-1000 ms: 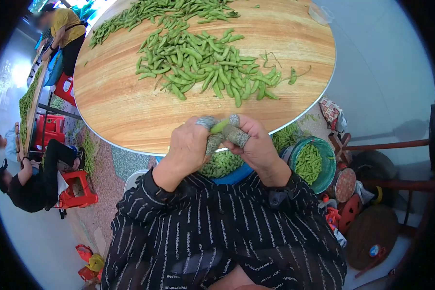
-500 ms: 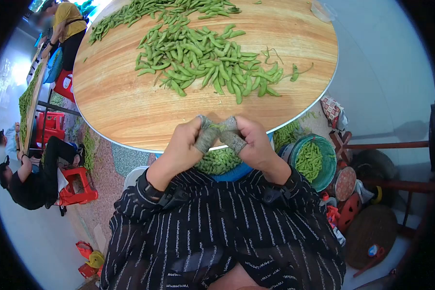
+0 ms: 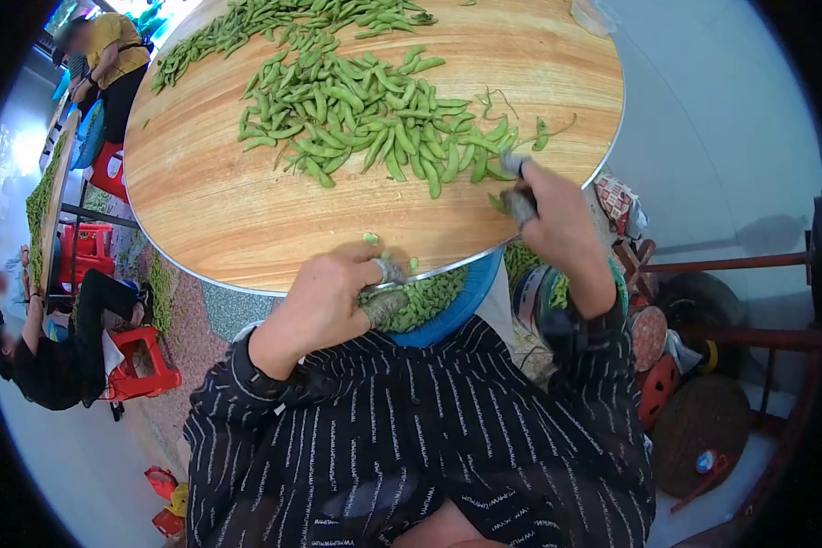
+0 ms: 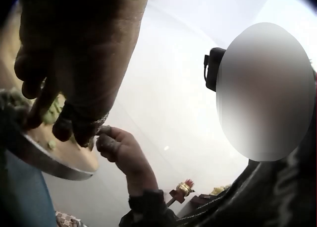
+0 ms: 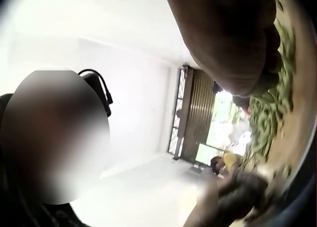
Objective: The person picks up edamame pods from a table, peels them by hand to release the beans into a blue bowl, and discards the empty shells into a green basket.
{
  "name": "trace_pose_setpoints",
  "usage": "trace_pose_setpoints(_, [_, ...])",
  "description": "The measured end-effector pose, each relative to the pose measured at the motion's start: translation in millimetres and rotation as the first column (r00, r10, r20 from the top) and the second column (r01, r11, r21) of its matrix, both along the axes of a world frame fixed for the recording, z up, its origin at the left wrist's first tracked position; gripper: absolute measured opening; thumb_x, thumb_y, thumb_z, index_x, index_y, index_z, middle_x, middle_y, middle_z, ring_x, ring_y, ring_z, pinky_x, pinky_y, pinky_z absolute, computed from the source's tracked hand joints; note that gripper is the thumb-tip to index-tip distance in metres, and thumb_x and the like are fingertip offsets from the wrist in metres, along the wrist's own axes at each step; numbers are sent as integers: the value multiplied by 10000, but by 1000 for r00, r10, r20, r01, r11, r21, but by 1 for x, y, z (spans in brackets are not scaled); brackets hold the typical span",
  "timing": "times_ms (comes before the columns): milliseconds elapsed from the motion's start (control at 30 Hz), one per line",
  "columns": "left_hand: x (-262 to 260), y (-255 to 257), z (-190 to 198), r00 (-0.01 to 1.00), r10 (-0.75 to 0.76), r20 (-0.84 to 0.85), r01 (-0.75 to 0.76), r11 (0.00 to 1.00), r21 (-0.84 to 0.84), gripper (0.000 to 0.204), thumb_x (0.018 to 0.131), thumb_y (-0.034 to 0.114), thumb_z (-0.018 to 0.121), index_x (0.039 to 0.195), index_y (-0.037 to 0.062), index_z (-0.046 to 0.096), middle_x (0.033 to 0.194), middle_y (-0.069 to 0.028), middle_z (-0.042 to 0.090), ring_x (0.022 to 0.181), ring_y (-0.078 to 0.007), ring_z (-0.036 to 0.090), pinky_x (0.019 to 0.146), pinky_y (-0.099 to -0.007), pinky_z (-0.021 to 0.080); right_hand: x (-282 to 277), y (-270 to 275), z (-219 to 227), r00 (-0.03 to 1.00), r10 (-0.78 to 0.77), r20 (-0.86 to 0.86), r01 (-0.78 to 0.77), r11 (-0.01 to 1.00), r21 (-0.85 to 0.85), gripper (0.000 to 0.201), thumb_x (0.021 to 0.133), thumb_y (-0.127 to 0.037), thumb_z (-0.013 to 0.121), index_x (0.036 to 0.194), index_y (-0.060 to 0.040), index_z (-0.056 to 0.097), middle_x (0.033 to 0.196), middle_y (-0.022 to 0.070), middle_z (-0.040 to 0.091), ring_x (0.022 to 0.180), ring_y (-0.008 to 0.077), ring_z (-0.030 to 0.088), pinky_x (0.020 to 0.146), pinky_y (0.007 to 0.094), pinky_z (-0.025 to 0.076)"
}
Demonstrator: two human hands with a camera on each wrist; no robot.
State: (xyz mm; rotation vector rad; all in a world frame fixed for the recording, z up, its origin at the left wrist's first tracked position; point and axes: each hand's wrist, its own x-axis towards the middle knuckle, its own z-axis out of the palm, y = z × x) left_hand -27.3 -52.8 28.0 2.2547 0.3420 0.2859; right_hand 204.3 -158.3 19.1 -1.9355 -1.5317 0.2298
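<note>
My left hand (image 3: pixel 315 301) is at the near edge of the round wood-grain table (image 3: pixel 274 228), its taped thumb and forefinger apart over a blue basin (image 3: pixel 484 292) of shelled green beans (image 3: pixel 434 297). A few loose beans (image 3: pixel 371 238) show at the table edge by its fingertips. My right hand (image 3: pixel 562 219) reaches over the right side of the table, taped forefinger and thumb spread beside the pile of green soybean pods (image 3: pixel 374 119). A single pod (image 3: pixel 497 203) pokes out by the right thumb tip; I cannot tell whether it is pinched.
More pods (image 3: pixel 247 36) lie along the table's far side, near a clear plastic cup (image 3: pixel 595 15). A green bucket (image 3: pixel 557 290) stands below right, partly behind my right forearm. Red stools (image 3: pixel 137 365) and other people (image 3: pixel 110 55) are on the left.
My hands were together working a pod over the basin; now they have parted. The right has moved right and forward to the pile, the left slightly left and down. Loose beans now show at the edge.
</note>
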Motion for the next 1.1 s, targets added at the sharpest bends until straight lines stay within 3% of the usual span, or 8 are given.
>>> trace_pose_setpoints(367, [112,28,-26,988,148,34,-144,831,538,213,678,173,636,730,6,513,732,-160,531,675,-342,540,576,-411,425,51,21,-21,912,-70,403,109,991,-75,208,704,-127,563,889,-35,546,708,171,561,720,335,553,619,417,430])
trace_pose_setpoints(467, [123,37,-41,988,147,-47,-92,806,585,203,661,128,627,754,-6,507,725,-161,530,703,-338,547,604,-406,441,57,10,-20,914,-184,360,231,969,-92,239,740,-145,572,961,-54,564,758,191,569,705,315,560,616,387,438])
trace_pose_setpoints(567, [121,37,-38,980,175,-99,-74,771,632,195,643,92,619,772,-1,508,740,-156,538,721,-337,550,622,-404,449,48,-5,-22,967,-253,-25,254,965,57,148,762,-69,543,898,-22,572,749,134,602,657,251,571,590,302,442])
trace_pose_setpoints(633, [113,38,-30,982,180,-62,-103,776,623,185,658,89,607,783,0,503,746,-163,536,718,-344,547,615,-408,442,26,-13,-25,788,-90,-609,245,954,175,150,814,-65,521,944,-19,578,728,25,592,614,123,543,530,222,412])
trace_pose_setpoints(667, [107,39,-26,981,190,-27,-134,780,611,176,673,86,595,793,1,499,752,-170,534,714,-351,543,608,-413,435,14,-16,-26,787,-87,-611,242,954,175,150,814,-65,521,944,-19,578,728,25,592,614,123,543,530,222,412])
trace_pose_setpoints(733, [91,39,-18,981,193,17,-174,837,519,160,699,79,573,811,1,489,756,-182,531,703,-363,538,600,-413,428,-14,-16,-27,435,-37,-900,228,971,70,175,847,-86,497,993,-32,577,720,-41,549,588,38,480,476,168,368])
trace_pose_setpoints(933, [37,15,-10,973,213,89,-227,954,194,162,782,41,517,928,0,462,762,-191,543,676,-358,539,590,-370,427,-55,3,-23,60,172,-983,-37,985,170,125,850,-108,488,895,-22,566,673,-22,518,517,34,426,434,154,307])
trace_pose_setpoints(1100, [13,6,-19,946,218,239,-227,974,9,286,722,27,584,973,-19,456,748,-199,551,668,-379,543,568,-391,433,-75,13,-16,-2,140,-990,-64,988,140,113,850,-110,483,865,-21,551,641,-23,494,513,32,420,423,155,294])
